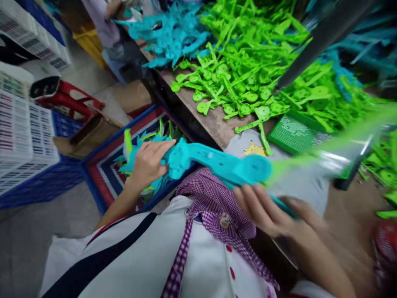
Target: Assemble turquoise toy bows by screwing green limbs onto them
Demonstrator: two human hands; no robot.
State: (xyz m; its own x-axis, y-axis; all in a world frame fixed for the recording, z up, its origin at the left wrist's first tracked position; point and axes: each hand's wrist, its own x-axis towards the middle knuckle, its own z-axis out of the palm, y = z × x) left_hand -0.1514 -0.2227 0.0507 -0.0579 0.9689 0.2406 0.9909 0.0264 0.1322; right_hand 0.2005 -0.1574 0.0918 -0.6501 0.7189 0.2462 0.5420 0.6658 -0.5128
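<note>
A blue plastic toy part (214, 159) spans between my hands in front of the apron, with a moulded, bumpy end at the left and a round disc at the right. From the disc a long lime-green arm (297, 163) reaches out to the right, smeared by motion. My left hand (151, 162) is closed round the bumpy end, above a basket. My right hand (273, 211) is closed on the lower edge near the disc, where a thin teal piece runs between thumb and fingers; it is partly blurred.
Lime-green plastic arms (248, 70) lie heaped on the workbench (211, 124), beside a pile of blue parts (176, 33). A green tray (294, 132) holds small pieces. A dark pole (316, 45) slants overhead. A blue-rimmed basket (93, 182) holds similar toys. A person's arm (113, 8) shows behind.
</note>
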